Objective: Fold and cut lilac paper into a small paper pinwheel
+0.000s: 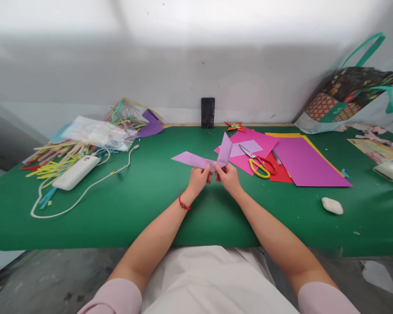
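Observation:
A folded strip of light purple paper (191, 159) is held above the middle of the green table. Its left part stretches out flat with a slanted end, while its right part turns up to a point. My left hand (200, 178), with a red bracelet at the wrist, pinches its lower edge between thumb and fingers. Close beside it, my right hand (227, 176) pinches the same paper near the upturned part. Both thumbs lie on top; some fingers are hidden behind. To the right of my right hand lie scissors (258, 163) with red and yellow handles, on coloured paper.
Purple sheets (309, 161) and pink sheets (268, 144) lie on the green table (150, 218). A phone (208, 112) leans on the wall. At left are a white power bank (76, 172) with cable and many paper strips (41, 168). A bag (343, 98) and white case (332, 206) are right.

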A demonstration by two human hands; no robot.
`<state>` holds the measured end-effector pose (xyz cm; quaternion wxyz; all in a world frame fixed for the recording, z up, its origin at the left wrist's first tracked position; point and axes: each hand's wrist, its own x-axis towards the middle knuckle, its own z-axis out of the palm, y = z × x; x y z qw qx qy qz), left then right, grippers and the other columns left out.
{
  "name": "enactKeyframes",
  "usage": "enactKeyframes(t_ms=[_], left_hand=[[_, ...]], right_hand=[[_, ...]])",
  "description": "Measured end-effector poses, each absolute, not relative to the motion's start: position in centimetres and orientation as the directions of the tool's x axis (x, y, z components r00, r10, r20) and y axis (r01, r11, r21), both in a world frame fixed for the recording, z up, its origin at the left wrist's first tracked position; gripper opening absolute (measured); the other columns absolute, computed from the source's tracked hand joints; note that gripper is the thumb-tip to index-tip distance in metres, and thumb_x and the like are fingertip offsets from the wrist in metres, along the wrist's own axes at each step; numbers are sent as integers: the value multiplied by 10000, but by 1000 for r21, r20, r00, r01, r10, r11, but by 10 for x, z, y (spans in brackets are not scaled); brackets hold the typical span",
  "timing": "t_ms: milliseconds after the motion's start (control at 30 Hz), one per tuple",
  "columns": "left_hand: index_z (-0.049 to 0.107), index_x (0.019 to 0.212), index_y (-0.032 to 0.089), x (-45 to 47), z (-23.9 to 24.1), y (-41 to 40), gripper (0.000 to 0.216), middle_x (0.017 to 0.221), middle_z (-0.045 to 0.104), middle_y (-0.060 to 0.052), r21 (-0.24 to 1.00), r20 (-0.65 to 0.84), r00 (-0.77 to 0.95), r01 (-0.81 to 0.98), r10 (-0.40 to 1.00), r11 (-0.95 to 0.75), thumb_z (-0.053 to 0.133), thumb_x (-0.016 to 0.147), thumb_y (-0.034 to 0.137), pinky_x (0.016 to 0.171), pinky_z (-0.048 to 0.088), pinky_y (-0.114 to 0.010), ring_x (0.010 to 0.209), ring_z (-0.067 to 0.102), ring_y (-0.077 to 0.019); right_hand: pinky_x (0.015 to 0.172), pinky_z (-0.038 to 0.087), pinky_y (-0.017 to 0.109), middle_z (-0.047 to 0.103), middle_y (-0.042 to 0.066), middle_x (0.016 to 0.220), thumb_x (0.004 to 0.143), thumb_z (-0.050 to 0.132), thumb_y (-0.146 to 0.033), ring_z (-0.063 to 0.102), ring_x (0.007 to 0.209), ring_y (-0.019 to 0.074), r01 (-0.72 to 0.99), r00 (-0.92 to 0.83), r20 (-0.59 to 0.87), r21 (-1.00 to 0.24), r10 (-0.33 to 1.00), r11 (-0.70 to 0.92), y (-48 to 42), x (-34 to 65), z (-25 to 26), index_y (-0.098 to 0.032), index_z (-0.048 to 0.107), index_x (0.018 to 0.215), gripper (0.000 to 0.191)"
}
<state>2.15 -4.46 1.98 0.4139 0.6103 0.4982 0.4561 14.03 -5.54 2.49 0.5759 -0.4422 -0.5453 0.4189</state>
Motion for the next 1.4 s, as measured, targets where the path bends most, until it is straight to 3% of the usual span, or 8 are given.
enactKeyframes(t_ms=[167, 267, 367, 533, 867, 1033, 1267, 1400], left_hand=[[524, 513, 152, 21, 22, -41, 415, 422, 509, 12, 986, 100, 201, 113, 974, -125, 440, 833, 403, 466, 411, -209, 403, 483, -85], [617, 822, 135, 14, 27, -36, 284, 697, 643, -23, 975, 202, 274, 40, 940, -221, 621, 724, 402, 527, 447, -192, 575, 572, -97], [580, 1075, 180, 3, 33, -31, 509, 1025, 635, -75, 943, 316, 392, -33, 864, -330, 741, 621, 344, 698, 490, -218, 864, 606, -149], [678, 831, 187, -7, 40, -30, 245, 1007, 599, -78, 886, 422, 444, -15, 791, -464, 708, 669, 369, 829, 485, -317, 969, 577, -200], [679, 729, 206, -4, 43, -35, 207, 819, 527, -18, 903, 365, 457, 40, 811, -428, 749, 609, 360, 666, 489, -259, 764, 547, -134], [614, 568, 169, -3, 38, -29, 267, 837, 555, -30, 905, 399, 389, -24, 830, -424, 751, 591, 396, 734, 476, -285, 804, 542, -145], [642, 719, 151, 0, 36, -31, 213, 1085, 582, -86, 927, 365, 366, -55, 856, -371, 712, 643, 337, 767, 475, -276, 875, 575, -160], [621, 933, 166, 5, 31, -26, 354, 1026, 618, -80, 957, 288, 347, -81, 892, -277, 724, 620, 294, 744, 479, -259, 906, 585, -176]], right_hand=[[365, 334, 250, 469, -35, 373, 698, 620, -482, 414, 338, 103, -103, 25, 186, -977, 982, 187, -54, 142, 28, -207, 470, 528, 357], [310, 264, 239, 402, -48, 327, 660, 626, -431, 341, 291, 86, -276, -69, 55, -961, 996, 33, -48, 148, 30, -200, 475, 478, 331], [285, 184, 224, 287, -68, 276, 645, 602, -383, 254, 253, 60, -344, -174, -18, -936, 985, -78, -43, 157, 32, -201, 405, 387, 373], [283, 144, 204, 273, -75, 263, 619, 617, -353, 235, 241, 45, -320, -305, -60, -933, 950, -162, -44, 165, 36, -184, 423, 383, 349], [296, 141, 194, 297, -88, 279, 617, 634, -361, 230, 262, 39, -289, -355, -120, -929, 927, -231, -48, 160, 36, -168, 492, 473, 280], [296, 144, 196, 306, -85, 284, 635, 634, -387, 242, 266, 46, -264, -391, -125, -934, 912, -242, -51, 156, 35, -173, 492, 490, 295], [301, 154, 202, 327, -79, 299, 610, 680, -424, 251, 276, 45, -276, -292, -78, -947, 953, -162, -50, 155, 35, -183, 462, 470, 354], [301, 167, 216, 312, -77, 303, 624, 685, -447, 260, 285, 52, -332, -168, -13, -941, 986, -69, -45, 159, 37, -199, 420, 458, 400]])
